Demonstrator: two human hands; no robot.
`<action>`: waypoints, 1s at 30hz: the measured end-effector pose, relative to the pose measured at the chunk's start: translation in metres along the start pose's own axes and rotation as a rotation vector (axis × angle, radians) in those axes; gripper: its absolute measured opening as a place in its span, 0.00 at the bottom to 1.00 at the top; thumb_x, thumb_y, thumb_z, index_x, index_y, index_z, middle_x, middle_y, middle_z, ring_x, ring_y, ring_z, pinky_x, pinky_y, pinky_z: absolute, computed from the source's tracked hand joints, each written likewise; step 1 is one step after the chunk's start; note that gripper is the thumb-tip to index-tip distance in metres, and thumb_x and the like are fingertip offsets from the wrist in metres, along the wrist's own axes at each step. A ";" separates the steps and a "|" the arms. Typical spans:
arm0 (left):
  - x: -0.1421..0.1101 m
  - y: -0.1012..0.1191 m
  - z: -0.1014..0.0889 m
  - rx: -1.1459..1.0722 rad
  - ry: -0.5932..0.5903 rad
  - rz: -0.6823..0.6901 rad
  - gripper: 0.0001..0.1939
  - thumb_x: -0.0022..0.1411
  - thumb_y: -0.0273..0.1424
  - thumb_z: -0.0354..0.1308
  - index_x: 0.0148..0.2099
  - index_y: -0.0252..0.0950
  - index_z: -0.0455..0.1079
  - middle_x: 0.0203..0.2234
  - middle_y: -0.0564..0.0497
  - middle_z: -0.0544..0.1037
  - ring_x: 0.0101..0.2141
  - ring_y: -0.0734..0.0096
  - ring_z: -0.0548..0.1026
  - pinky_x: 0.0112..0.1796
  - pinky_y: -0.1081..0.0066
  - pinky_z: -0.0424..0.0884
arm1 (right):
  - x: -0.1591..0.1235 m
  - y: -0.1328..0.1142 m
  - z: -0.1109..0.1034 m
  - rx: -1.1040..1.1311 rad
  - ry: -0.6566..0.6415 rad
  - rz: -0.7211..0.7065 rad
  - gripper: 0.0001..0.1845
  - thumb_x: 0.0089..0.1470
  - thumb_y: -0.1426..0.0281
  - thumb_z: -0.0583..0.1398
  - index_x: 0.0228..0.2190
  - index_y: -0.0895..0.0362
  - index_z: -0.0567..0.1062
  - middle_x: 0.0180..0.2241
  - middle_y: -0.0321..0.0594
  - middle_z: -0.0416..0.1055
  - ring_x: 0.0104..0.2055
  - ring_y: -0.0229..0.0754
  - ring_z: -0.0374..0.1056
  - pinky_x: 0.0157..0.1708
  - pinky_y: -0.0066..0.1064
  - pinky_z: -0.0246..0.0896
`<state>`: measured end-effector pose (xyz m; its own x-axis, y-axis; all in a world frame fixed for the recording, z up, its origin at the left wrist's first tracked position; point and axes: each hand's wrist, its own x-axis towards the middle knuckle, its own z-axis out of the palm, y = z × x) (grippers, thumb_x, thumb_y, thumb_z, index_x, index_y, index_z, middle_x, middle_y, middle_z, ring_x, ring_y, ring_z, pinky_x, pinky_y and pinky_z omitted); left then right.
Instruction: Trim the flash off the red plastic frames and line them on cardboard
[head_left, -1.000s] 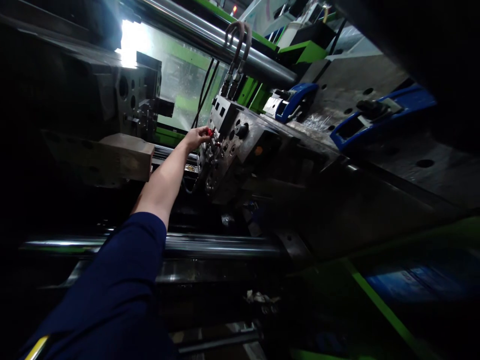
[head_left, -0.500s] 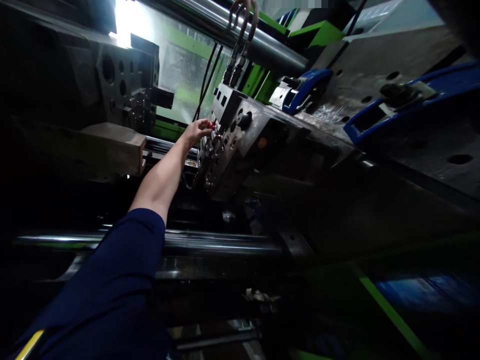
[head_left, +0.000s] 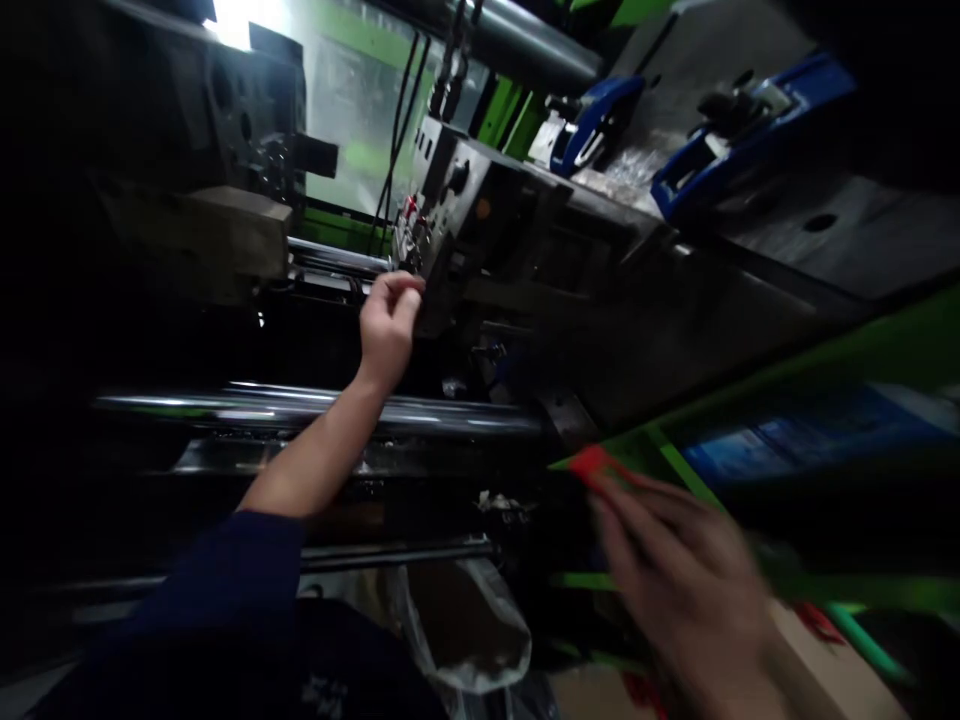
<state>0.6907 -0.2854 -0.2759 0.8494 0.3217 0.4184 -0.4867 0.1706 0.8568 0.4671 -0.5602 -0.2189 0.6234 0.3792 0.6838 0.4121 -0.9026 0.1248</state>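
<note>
My left hand (head_left: 388,325) reaches up to the lower front edge of a metal mould block (head_left: 442,195), its thumb and fingers closed together. What they hold, if anything, I cannot make out. On the block's face above that hand a small red part (head_left: 409,206) sits among metal fittings. My right hand (head_left: 686,570) is low on the right, blurred by motion. A red piece (head_left: 590,465) of unclear kind is gripped at its fingertips.
Blue clamps (head_left: 600,125) hold the block's plate at the upper right. A polished steel bar (head_left: 465,415) crosses below the mould. Under it hangs a clear plastic bag (head_left: 514,640). Green machine frame (head_left: 885,345) runs along the right.
My left hand has moved down from the red parts on the block's face to its lower edge. My right hand has come into view with a red piece. The view has shifted.
</note>
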 end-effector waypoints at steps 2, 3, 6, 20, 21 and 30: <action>-0.074 0.031 -0.006 -0.107 -0.387 -0.057 0.14 0.64 0.40 0.62 0.49 0.42 0.73 0.48 0.47 0.77 0.49 0.62 0.77 0.52 0.64 0.73 | 0.005 -0.032 0.018 0.300 -0.052 0.044 0.18 0.63 0.75 0.63 0.51 0.45 0.74 0.42 0.40 0.72 0.46 0.47 0.73 0.44 0.39 0.73; -0.102 0.043 -0.010 -0.162 -0.506 -0.119 0.14 0.62 0.41 0.63 0.48 0.43 0.75 0.48 0.47 0.78 0.47 0.61 0.77 0.51 0.63 0.74 | 0.008 -0.045 0.025 0.415 -0.069 0.123 0.16 0.63 0.73 0.63 0.51 0.46 0.74 0.44 0.41 0.71 0.45 0.46 0.73 0.43 0.38 0.74; -0.149 0.056 -0.021 -0.181 -0.638 -0.335 0.14 0.63 0.45 0.61 0.43 0.42 0.78 0.40 0.48 0.81 0.41 0.61 0.79 0.48 0.60 0.74 | 0.015 -0.062 0.038 0.768 -0.192 0.388 0.15 0.60 0.68 0.66 0.49 0.48 0.73 0.45 0.40 0.71 0.42 0.44 0.73 0.40 0.35 0.75; -0.154 0.063 -0.056 -0.189 -0.957 -0.207 0.07 0.58 0.34 0.67 0.33 0.40 0.73 0.57 0.44 0.75 0.56 0.54 0.74 0.57 0.53 0.69 | 0.007 -0.046 0.043 1.502 -0.625 0.745 0.35 0.51 0.63 0.73 0.57 0.49 0.67 0.52 0.42 0.70 0.36 0.38 0.72 0.35 0.29 0.73; -0.152 0.066 -0.057 -0.155 -1.018 -0.149 0.08 0.57 0.33 0.68 0.31 0.40 0.72 0.59 0.45 0.74 0.59 0.53 0.72 0.59 0.52 0.67 | 0.008 -0.044 0.041 1.532 -0.657 0.754 0.37 0.50 0.64 0.74 0.58 0.48 0.67 0.54 0.43 0.69 0.35 0.36 0.72 0.34 0.28 0.72; -0.159 0.063 -0.044 -0.111 -1.148 0.006 0.27 0.47 0.34 0.75 0.49 0.44 0.71 0.54 0.43 0.77 0.52 0.54 0.76 0.54 0.55 0.71 | 0.005 -0.059 0.046 1.539 -0.598 0.804 0.42 0.49 0.59 0.75 0.61 0.42 0.64 0.67 0.44 0.55 0.45 0.45 0.76 0.41 0.36 0.76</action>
<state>0.5164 -0.2850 -0.3015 0.5049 -0.7042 0.4992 -0.4587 0.2710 0.8463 0.4766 -0.4956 -0.2562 0.9378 0.3249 -0.1226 -0.1137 -0.0465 -0.9924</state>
